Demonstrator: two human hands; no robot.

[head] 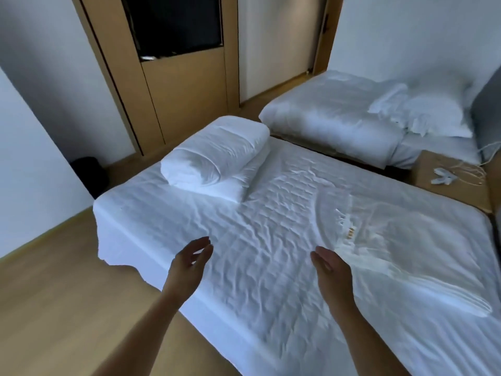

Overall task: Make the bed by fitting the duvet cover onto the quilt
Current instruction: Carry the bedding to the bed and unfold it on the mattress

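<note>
With the left hand (191, 257) and right hand (329, 265) both spread and empty at lower centre, the folded quilt (217, 156) waits untouched at upper centre on the bed (168, 221), so fitting seemingly has not begun and next calls for reaching to unfold it.

Premises: a twin bedroom, of hotel or guest-room type. Two single beds stand side by side, the near bed (271, 240) under a wrinkled white sheet, the far bed (333, 118) under white bedding with a pillow (431, 115). A low wooden bedside unit (450, 191) between them carries white cables. Wood-effect floor (54, 308), plain white walls, timber-framed doorway (282, 44) and a dark wall-mounted screen (173, 23).
</note>
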